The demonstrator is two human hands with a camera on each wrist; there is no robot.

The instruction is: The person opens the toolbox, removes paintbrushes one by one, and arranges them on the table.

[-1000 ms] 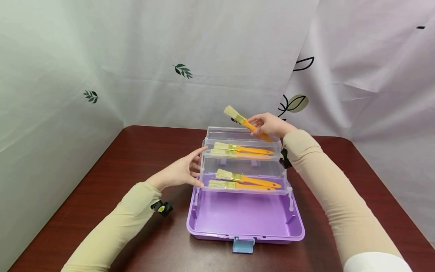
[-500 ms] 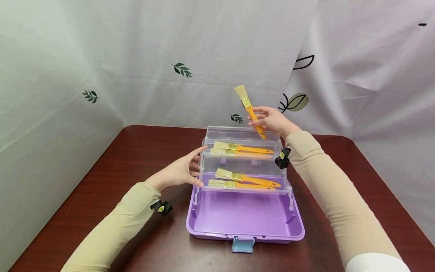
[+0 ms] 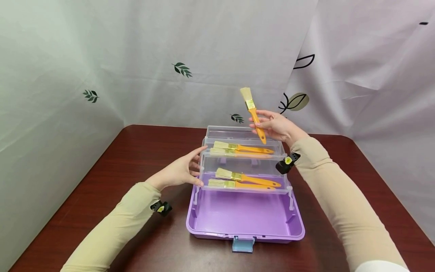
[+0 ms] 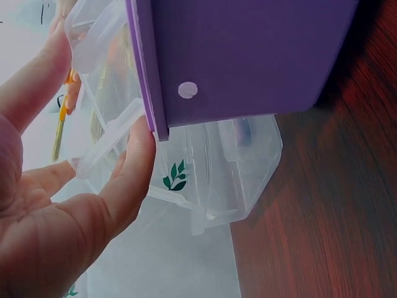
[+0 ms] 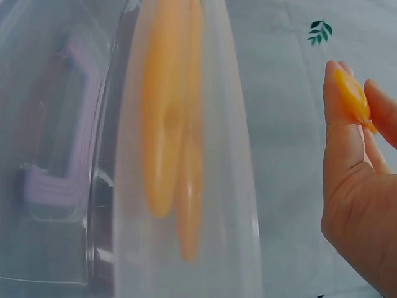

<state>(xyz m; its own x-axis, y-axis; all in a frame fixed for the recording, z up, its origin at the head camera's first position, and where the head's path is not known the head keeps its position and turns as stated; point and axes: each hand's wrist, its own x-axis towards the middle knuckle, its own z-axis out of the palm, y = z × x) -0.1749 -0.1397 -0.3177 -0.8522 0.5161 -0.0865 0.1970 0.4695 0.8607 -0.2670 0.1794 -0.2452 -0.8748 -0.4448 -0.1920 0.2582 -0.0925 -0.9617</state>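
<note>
My right hand (image 3: 276, 126) pinches a paintbrush (image 3: 259, 132) by its orange handle, bristles up, above the back of a purple toolbox (image 3: 242, 217). In the right wrist view only part of the orange handle (image 5: 352, 96) shows between thumb and fingers. Fingers spread, my left hand (image 3: 180, 172) touches the left side of the box's clear tiered trays (image 3: 212, 166). The left wrist view has its fingertip at the purple edge (image 4: 146, 93). Two paintbrushes (image 3: 255, 150) lie in the middle tray. The lower tray bears two more paintbrushes (image 3: 259, 182).
The toolbox stands unfolded on a dark red-brown table (image 3: 156, 147), its blue latch (image 3: 243, 245) hanging at the front. Behind it a white curtain (image 3: 153, 45) with leaf prints closes off the back. A black wrist camera (image 3: 288, 163) sits near the trays' right side.
The right hand has raised the paintbrush and turned it from slanting to nearly upright, then shifted slightly right and down. The left hand and the toolbox have stayed in place.
</note>
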